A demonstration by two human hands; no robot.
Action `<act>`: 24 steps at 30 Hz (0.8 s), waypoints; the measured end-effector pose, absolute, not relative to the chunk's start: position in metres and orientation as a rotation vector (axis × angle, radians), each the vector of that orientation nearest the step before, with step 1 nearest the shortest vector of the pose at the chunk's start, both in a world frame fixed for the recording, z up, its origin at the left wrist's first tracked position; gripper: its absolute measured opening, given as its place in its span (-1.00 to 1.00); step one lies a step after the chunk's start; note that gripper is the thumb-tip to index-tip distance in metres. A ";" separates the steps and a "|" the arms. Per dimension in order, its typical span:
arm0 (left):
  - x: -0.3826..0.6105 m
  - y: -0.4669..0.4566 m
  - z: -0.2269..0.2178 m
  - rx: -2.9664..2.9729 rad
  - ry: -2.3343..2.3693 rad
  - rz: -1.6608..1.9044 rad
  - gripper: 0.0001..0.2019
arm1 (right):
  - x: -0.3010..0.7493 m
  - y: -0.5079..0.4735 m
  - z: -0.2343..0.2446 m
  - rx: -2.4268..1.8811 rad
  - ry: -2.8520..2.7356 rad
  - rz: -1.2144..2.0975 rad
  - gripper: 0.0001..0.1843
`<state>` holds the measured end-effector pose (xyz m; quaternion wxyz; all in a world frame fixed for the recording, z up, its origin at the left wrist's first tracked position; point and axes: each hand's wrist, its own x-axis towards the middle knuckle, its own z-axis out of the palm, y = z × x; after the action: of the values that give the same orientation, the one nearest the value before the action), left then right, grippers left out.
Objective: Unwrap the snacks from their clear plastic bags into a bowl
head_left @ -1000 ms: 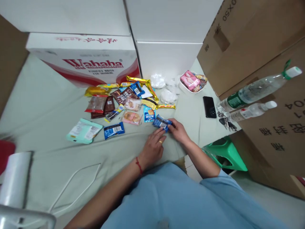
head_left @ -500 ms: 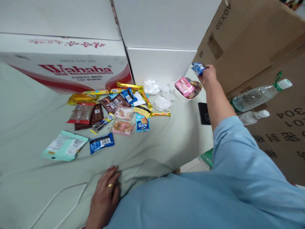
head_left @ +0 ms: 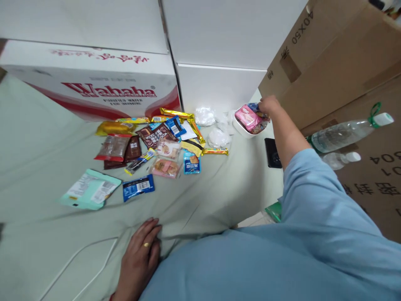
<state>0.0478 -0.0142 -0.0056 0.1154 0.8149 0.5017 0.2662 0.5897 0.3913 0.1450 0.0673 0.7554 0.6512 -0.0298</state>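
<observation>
At the back right, my right hand (head_left: 268,106) reaches over a small white tub (head_left: 242,128). Its fingers are closed at the edge of a blue snack packet (head_left: 252,106), which is now down among the packets in the tub. A pink packet (head_left: 248,118) lies beside it on top. My left hand (head_left: 141,246), with a ring on one finger, rests flat on the pale green cloth (head_left: 194,200) near my body and holds nothing. Ahead of it lie another blue packet (head_left: 138,187) and a mint-green pouch (head_left: 91,190).
Several snacks, including brown cocoa packets (head_left: 156,134) and yellow bars (head_left: 177,113), lie before a Wahaha carton (head_left: 109,92). Clear crumpled plastic (head_left: 218,137) sits left of the tub. A black phone (head_left: 272,153), plastic bottles (head_left: 344,133) and brown cardboard (head_left: 332,62) are at the right.
My right hand has lowered the blue packet from above the tub's far side into it. My left hand stays resting on the cloth. The view has shifted slightly.
</observation>
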 end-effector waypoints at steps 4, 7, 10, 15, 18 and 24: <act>0.048 -0.014 -0.005 2.402 1.463 0.785 -0.70 | 0.542 0.345 0.148 2.442 1.952 0.400 -0.54; 0.048 -0.014 -0.006 2.406 1.465 0.789 -0.70 | 0.508 0.311 0.132 2.271 2.104 0.400 -0.53; 0.049 -0.014 -0.006 2.421 1.456 0.803 -0.70 | 0.494 0.288 0.109 2.150 2.049 0.266 -0.63; 0.050 -0.014 -0.007 2.425 1.459 0.786 -0.71 | 0.509 0.272 0.095 2.171 1.976 0.231 -0.55; 0.050 -0.014 -0.007 2.435 1.458 0.784 -0.72 | 0.520 0.267 0.097 2.228 1.970 0.258 -0.60; 0.050 -0.013 -0.006 2.444 1.471 0.775 -0.72 | 0.525 0.260 0.085 2.243 1.983 0.233 -0.55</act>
<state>0.0497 -0.0130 -0.0060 0.0930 0.8233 0.4954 0.2610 0.5250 0.2595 0.0850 0.0692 0.7451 0.6588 0.0775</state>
